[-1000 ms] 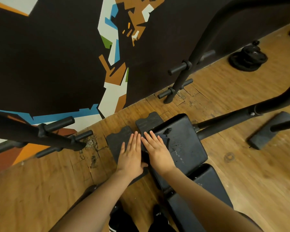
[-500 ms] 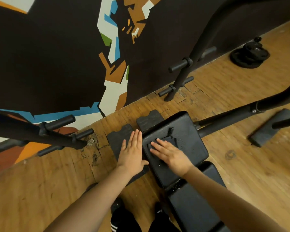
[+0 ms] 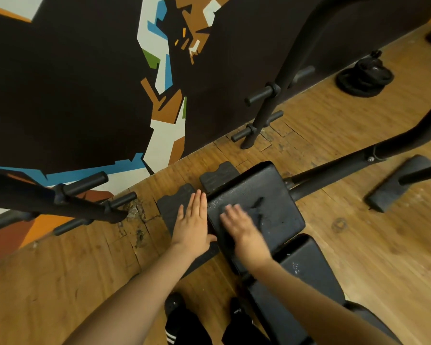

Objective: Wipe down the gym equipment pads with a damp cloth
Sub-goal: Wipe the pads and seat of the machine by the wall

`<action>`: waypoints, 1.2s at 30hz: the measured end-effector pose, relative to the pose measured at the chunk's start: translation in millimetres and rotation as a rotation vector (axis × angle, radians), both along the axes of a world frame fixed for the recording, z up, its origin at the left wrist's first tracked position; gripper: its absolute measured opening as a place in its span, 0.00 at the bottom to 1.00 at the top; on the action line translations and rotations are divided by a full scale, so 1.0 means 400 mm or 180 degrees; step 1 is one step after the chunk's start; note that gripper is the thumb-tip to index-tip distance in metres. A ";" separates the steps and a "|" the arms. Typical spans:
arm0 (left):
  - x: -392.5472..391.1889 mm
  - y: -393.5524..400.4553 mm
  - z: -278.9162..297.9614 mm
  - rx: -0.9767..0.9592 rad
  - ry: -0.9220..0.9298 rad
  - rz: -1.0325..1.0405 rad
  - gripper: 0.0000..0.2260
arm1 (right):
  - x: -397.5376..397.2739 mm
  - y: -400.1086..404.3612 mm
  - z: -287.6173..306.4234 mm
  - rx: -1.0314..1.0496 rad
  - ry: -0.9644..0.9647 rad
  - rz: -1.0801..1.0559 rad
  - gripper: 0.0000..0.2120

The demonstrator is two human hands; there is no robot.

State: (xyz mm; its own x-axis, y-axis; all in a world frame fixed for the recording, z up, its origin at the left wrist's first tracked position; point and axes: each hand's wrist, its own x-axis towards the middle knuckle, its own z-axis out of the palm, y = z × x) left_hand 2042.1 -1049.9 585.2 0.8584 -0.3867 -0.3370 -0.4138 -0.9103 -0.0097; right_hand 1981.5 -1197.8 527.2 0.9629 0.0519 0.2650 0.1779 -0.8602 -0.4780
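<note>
Your blurred right hand (image 3: 241, 226) lies flat on the bench pad (image 3: 271, 202); your left hand (image 3: 193, 224), fingers straight, rests at its left edge.

Gym; bench pad (image 3: 266, 195), weight plates (image 3: 363, 78)

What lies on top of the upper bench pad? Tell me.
The right hand lies flat on the upper bench pad, over a dark cloth. How far the cloth extends under the palm is hidden.

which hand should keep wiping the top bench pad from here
Right, probably. The right hand lies flat on the top bench pad, over a dark cloth. The left hand rests at the pad's left edge, bracing.
</note>
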 end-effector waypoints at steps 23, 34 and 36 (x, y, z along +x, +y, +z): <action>-0.006 -0.051 0.032 0.0512 0.0079 0.0168 0.55 | 0.012 -0.126 -0.040 -0.0474 -0.0119 0.0624 0.24; -0.019 -0.038 0.011 0.0448 -0.0117 -0.0202 0.49 | 0.017 -0.149 -0.018 0.0537 0.0571 -0.1448 0.32; -0.020 -0.039 0.012 0.0451 -0.0083 -0.0215 0.49 | -0.037 -0.066 -0.046 0.0474 0.0357 -0.1091 0.32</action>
State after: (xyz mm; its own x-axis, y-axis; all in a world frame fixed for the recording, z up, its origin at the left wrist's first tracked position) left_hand 2034.2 -1065.5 589.8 0.8413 -0.3940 -0.3701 -0.4719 -0.8692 -0.1474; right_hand 1966.7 -1224.1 508.6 0.9411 -0.3088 0.1375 -0.1682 -0.7804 -0.6022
